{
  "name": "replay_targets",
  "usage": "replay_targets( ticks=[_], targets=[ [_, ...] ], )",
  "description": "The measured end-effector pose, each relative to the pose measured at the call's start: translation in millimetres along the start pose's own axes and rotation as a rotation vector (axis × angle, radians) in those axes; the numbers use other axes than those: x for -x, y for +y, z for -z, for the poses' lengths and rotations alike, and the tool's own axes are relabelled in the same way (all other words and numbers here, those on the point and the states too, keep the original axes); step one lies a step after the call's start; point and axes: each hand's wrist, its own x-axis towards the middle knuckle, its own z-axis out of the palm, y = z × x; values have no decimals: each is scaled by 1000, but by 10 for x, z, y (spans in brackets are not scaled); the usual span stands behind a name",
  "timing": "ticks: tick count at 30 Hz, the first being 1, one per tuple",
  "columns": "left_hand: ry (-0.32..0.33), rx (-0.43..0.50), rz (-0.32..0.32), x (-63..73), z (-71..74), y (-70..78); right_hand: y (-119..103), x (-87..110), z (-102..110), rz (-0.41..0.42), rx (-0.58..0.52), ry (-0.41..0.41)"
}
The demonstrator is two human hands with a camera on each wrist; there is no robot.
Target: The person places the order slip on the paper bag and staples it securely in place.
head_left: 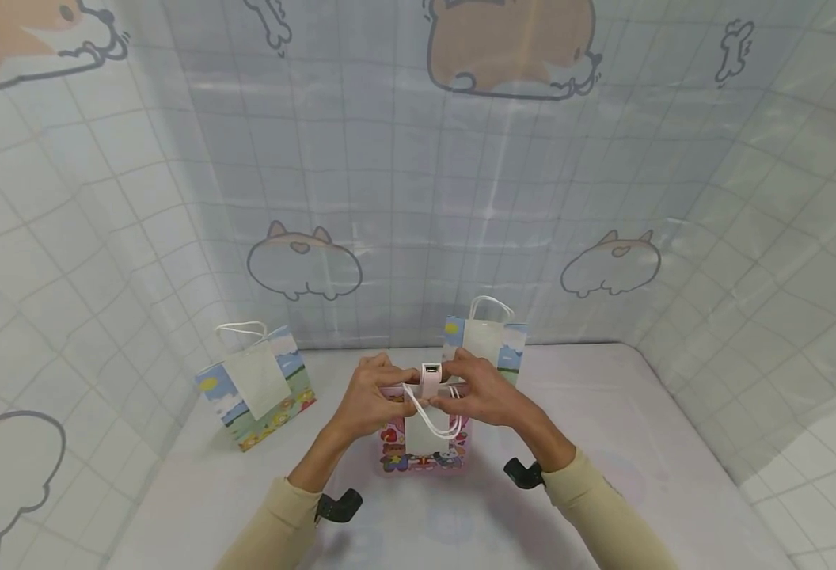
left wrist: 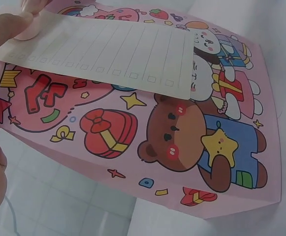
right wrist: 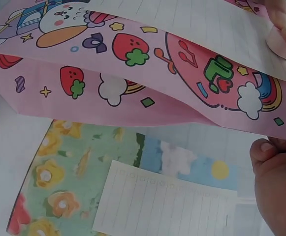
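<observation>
In the head view a pink gift bag (head_left: 425, 463) with cartoon animals stands between both hands, a white lined sheet (left wrist: 103, 46) with small checkboxes on its front. At its top edge sits a small pale pink clip-like piece (head_left: 431, 380) with a dark slot on top. My left hand (head_left: 375, 396) pinches this piece from the left, and my right hand (head_left: 482, 388) pinches it from the right. In the right wrist view a thumb lies at its rounded pink end (right wrist: 284, 46), while curled fingers (right wrist: 275, 160) show past the bag's edge. White cord handles (head_left: 441, 427) hang down the bag's front.
A landscape-print bag (head_left: 297, 404) with white handles leans at the left on the pale table (head_left: 603, 435). Another such bag (head_left: 514, 340) stands behind the right hand. A cartoon-dog curtain (head_left: 404, 198) with a grid pattern surrounds the table's back and sides.
</observation>
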Motion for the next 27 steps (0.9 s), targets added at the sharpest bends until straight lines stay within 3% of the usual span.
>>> replay_targets(
  ticks=[8,20,27],
  targets=[
    [-11,-28,12,14,15,29,-23,2,0,-16,28,13],
    [-68,-69,106,68,42,67,-54,21,-39,-53,36,31],
    [-124,-105,288,175,144,97,-98,39,-56,-57,78,71]
  ],
)
